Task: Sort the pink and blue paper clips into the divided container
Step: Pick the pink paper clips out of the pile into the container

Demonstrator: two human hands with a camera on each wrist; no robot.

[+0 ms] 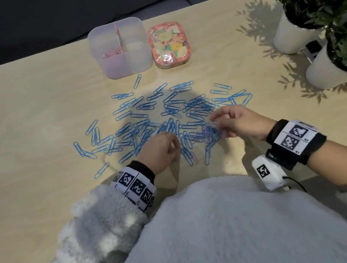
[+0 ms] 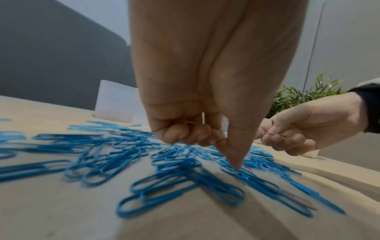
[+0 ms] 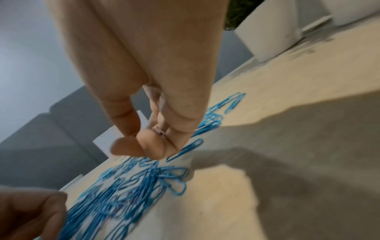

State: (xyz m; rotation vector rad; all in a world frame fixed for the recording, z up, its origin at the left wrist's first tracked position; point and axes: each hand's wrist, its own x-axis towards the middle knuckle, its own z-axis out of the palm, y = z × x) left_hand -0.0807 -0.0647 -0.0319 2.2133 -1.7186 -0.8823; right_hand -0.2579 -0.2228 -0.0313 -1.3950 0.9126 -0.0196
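Note:
Blue paper clips [image 1: 161, 119] lie spread over the table middle, with a few pink clips [image 1: 195, 160] among them. My left hand [image 1: 171, 148] sits at the pile's near edge, its fingers [image 2: 180, 134] curled round what looks like a thin pink clip [image 2: 190, 123], thumb tip pressing down on the clips. My right hand [image 1: 221, 124] hovers just right of it and pinches a pink paper clip [image 2: 273, 134] between thumb and curled fingers [image 3: 123, 123]. The translucent divided container [image 1: 144, 45] stands behind the pile; its left compartment holds pink clips [image 1: 111, 52].
A floral tin [image 1: 169, 43] stands right of the container. Two white pots with green plants [image 1: 293, 32] occupy the back right corner. The table's far edge runs just behind the container.

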